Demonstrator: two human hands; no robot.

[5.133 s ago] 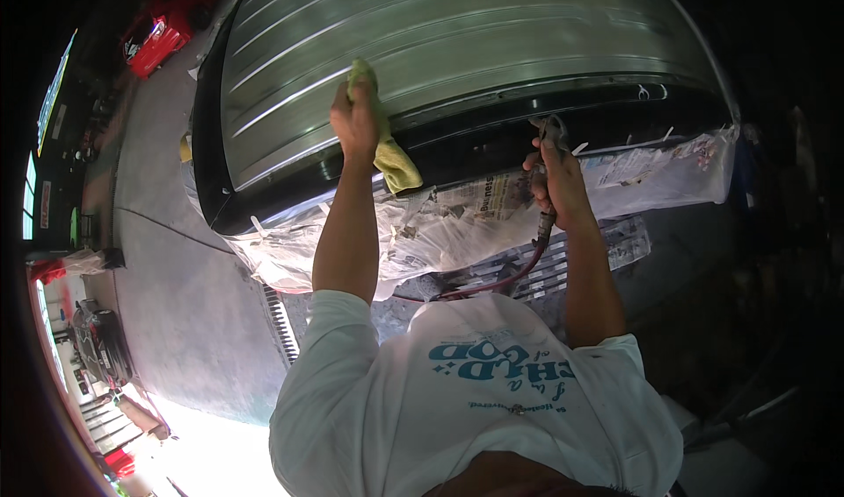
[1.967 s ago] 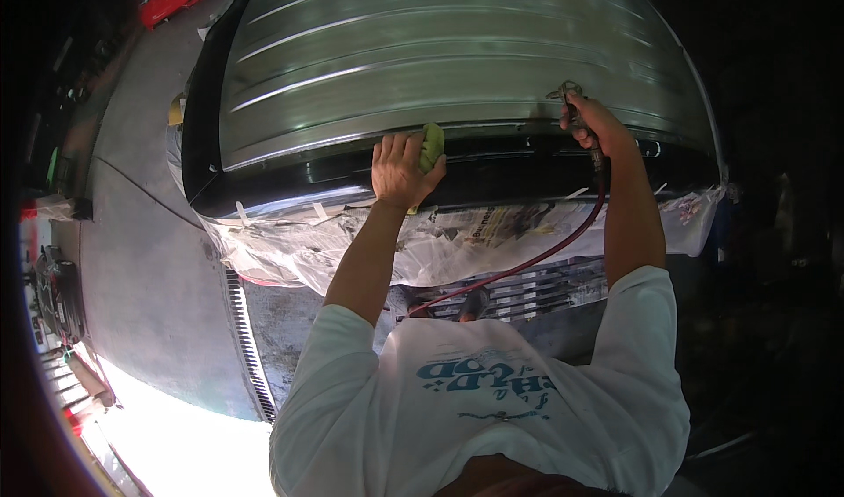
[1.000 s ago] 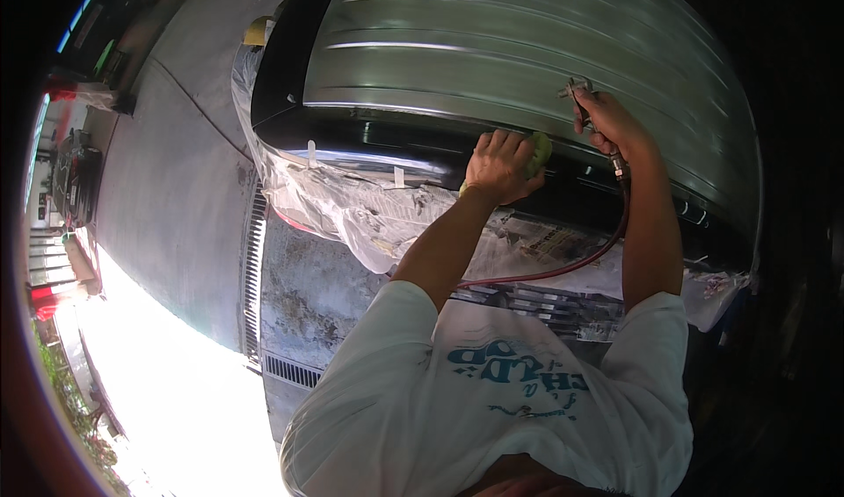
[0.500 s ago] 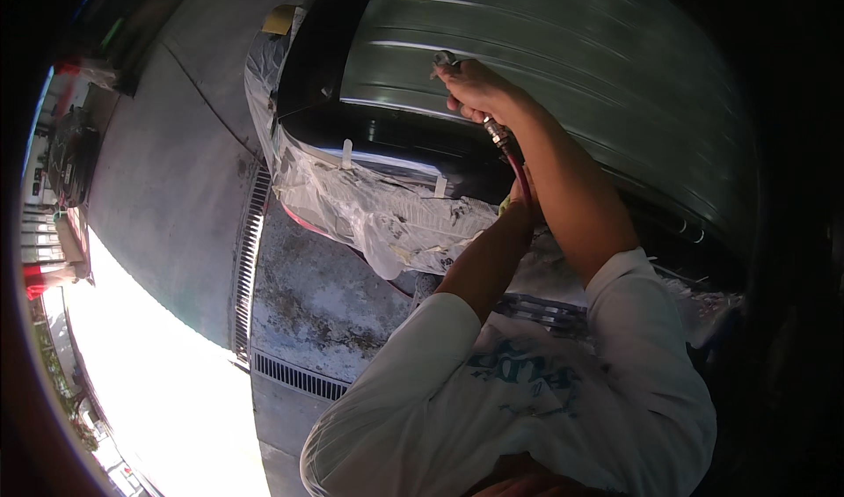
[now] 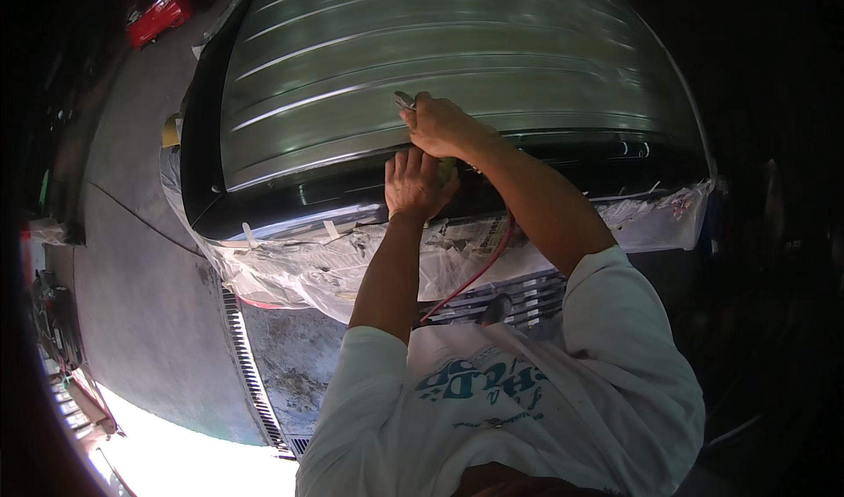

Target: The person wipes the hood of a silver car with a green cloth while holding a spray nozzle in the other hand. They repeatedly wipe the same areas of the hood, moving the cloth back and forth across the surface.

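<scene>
In my right hand (image 5: 438, 129) I grip a metal air blow gun (image 5: 404, 100), its head poking out past my fingers above the ribbed grey-green roof panel (image 5: 325, 101). A red air hose (image 5: 482, 273) hangs below my right forearm. My left hand (image 5: 411, 185) lies palm down on the glossy black edge (image 5: 330, 185) of the roof, fingers pointing away from me. Beneath its palm and thumb side shows a yellow-green cloth (image 5: 447, 168); most of the cloth is hidden. The two hands are close together, the right one just beyond the left.
Masking paper and plastic film (image 5: 299, 268) cover the vehicle's side below the black edge, with white tape tabs (image 5: 331, 230) on it. A floor drain grate (image 5: 251, 374) runs along the concrete at left. A red object (image 5: 158, 18) stands at the far left.
My left hand has come up from beneath my right forearm onto the black edge with the cloth. My right hand and blow gun are now nearer that edge. The view has shifted right.
</scene>
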